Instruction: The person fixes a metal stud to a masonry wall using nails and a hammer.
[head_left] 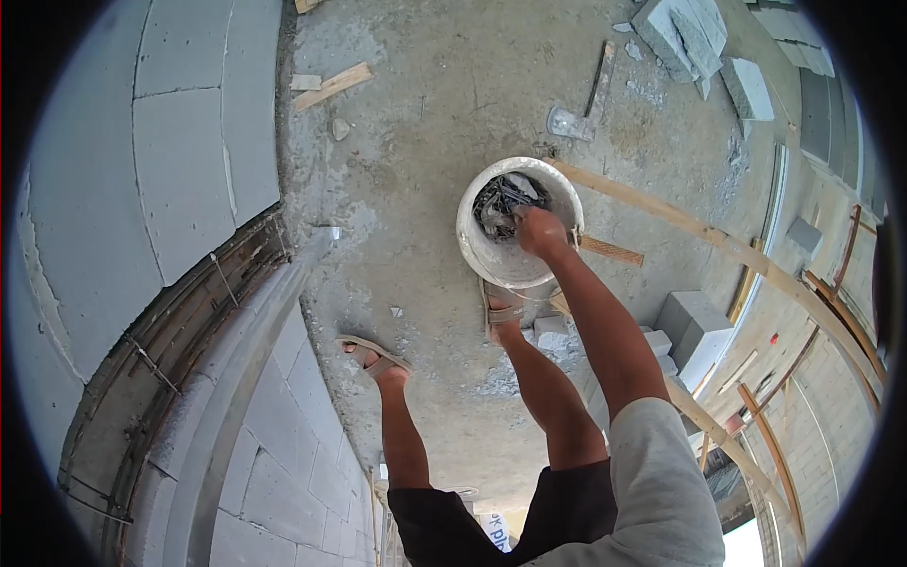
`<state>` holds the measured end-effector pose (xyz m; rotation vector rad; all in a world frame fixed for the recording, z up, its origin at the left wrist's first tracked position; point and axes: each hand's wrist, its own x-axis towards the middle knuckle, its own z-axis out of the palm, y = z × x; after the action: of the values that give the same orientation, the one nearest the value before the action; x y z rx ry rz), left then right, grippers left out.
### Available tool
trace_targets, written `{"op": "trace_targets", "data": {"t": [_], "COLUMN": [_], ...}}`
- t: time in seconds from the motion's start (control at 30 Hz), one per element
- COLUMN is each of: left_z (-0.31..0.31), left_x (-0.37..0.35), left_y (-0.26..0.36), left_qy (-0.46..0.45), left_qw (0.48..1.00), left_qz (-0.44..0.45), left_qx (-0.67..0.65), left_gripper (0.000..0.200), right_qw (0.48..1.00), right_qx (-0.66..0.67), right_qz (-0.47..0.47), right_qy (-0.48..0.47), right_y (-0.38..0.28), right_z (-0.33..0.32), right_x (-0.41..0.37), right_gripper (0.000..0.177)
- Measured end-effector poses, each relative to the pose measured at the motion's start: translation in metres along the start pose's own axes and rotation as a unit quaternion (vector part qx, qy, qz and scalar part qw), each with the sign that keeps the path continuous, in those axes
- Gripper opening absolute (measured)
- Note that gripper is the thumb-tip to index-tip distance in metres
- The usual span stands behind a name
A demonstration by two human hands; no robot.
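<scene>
My right hand (541,232) reaches down into a round white bucket (515,268) that stands on the concrete floor. Its fingers are curled in at the bucket's right side, against a heap of thin dark metal pieces (493,205) that look like nails. Greyish lumps (519,185) lie among these pieces. The fingertips are partly hidden, so what they pinch, if anything, cannot be made out. My left hand is out of view. The bucket's rim is smeared with dried mortar, and its wire handle hangs toward my sandalled foot (504,312).
A long-handled tool with a wide pale head (571,124) lies beyond the bucket. A long wooden batten (661,203) runs off to the right. Broken blocks (682,42) lie at the far right, grey blocks (694,331) nearer. A block wall (184,142) rises on the left.
</scene>
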<state>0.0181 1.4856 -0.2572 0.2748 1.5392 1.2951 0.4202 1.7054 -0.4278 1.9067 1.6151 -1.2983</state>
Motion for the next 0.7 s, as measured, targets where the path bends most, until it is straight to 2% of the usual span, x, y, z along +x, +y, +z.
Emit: {"op": "trace_targets", "data": {"t": [0.07, 0.2, 0.27, 0.3, 0.33, 0.37, 0.4, 0.47, 0.6, 0.63, 0.7], "left_z": [0.0, -0.014, -0.003, -0.077, -0.079, -0.08, -0.052, -0.012, -0.006, -0.008, -0.025], "left_x": [0.018, 0.016, 0.029, 0.022, 0.021, 0.021, 0.026, 0.015, 0.002, -0.002, -0.011], "left_y": [-0.056, -0.144, -0.175, -0.272, -0.286, -0.296, -0.273, -0.214, -0.167, -0.157, -0.128], "left_qy": [0.031, 0.102, 0.127, 0.143, 0.143, 0.171, 0.197, 0.186, 0.151, 0.138, 0.111], "left_qw": [0.998, 0.979, 0.965, 0.955, 0.955, 0.969, 0.975, 0.979, 0.988, 0.989, 0.99], "left_qz": [-0.05, -0.152, -0.189, -0.209, -0.208, -0.138, -0.068, -0.054, 0.026, 0.044, 0.079], "left_qx": [-0.027, -0.088, -0.13, -0.153, -0.155, -0.117, -0.078, -0.064, -0.016, -0.004, 0.022], "left_gripper": [0.047, 0.051, 0.054, 0.055, 0.055, 0.05, 0.045, 0.044, 0.043, 0.043, 0.042], "right_qw": [0.988, 0.987, 0.98, 0.986, 0.986, 0.984, 0.982, 0.982, 0.982, 0.983, 0.989], "right_qx": [-0.09, -0.084, -0.146, -0.136, -0.138, -0.15, -0.162, -0.156, -0.13, -0.128, -0.074], "right_qz": [0.109, 0.118, 0.076, 0.071, 0.07, 0.054, 0.04, 0.014, -0.079, -0.075, -0.115], "right_qy": [-0.063, -0.068, -0.113, -0.066, -0.065, -0.074, -0.084, -0.101, -0.109, -0.108, -0.053], "right_y": [-0.017, -0.023, -0.028, -0.021, -0.014, -0.009, -0.002, 0.011, 0.021, 0.023, 0.023], "right_z": [0.002, -0.006, -0.018, -0.006, 0.002, 0.008, 0.011, 0.014, 0.004, -0.001, -0.005], "right_x": [0.023, 0.045, 0.042, 0.03, 0.02, 0.01, 0.0, -0.022, -0.054, -0.056, -0.058], "right_gripper": [0.029, 0.03, 0.034, 0.039, 0.039, 0.04, 0.041, 0.039, 0.033, 0.033, 0.03]}}
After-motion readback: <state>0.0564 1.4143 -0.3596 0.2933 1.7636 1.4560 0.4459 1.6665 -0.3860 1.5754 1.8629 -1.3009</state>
